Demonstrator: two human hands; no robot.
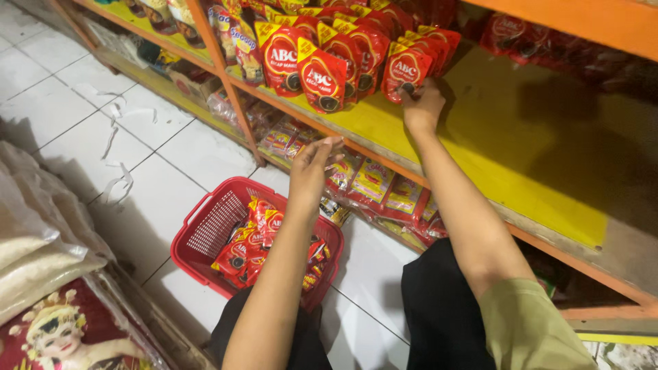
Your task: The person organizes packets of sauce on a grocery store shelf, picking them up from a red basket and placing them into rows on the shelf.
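My right hand (pixel 423 104) reaches onto the yellow shelf board (pixel 493 157) and grips the bottom of a red sauce pouch (pixel 404 67) at the right end of a row of upright red pouches (pixel 322 68). Lower down, my left hand (pixel 312 164) hovers open and holds nothing, just in front of the shelf edge. It is above a red plastic basket (pixel 205 223) on the floor. Several more red pouches (pixel 250 247) lie in the basket, partly hidden by my left forearm.
The orange-framed shelf unit runs from the far left to the right. Its lower shelf holds flat yellow and red packets (pixel 384 188). White sacks (pixel 34 233) and a printed red bag (pixel 62 329) lie at the left. Torn paper strips (pixel 113 137) litter the white tiled floor.
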